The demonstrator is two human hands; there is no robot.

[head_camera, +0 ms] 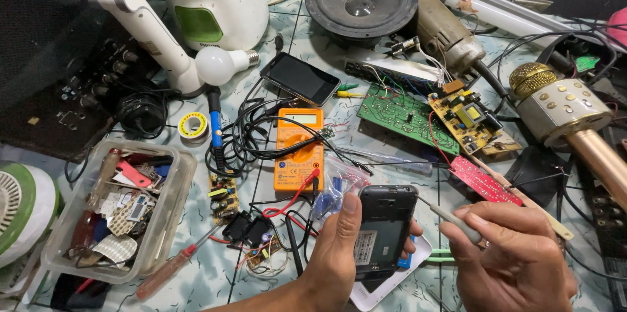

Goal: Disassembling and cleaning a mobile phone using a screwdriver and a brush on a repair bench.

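While the left hand (339,247) grips a glossy black phone (384,227), the right hand (516,253) pinches a slim tool (450,217)

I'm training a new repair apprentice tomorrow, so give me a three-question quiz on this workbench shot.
1. True or false: the left hand holds the dark phone with its back cover off.
2. What does the right hand grip? A) the orange multimeter B) a thin white-handled tool C) the light bulb
3. Fill in: the gold-headed microphone lies at the bench's far ____ side.

Key
1. True: the opened back faces up.
2. B: its tip points at the phone's upper right edge.
3. Right, beyond the yellow circuit board.
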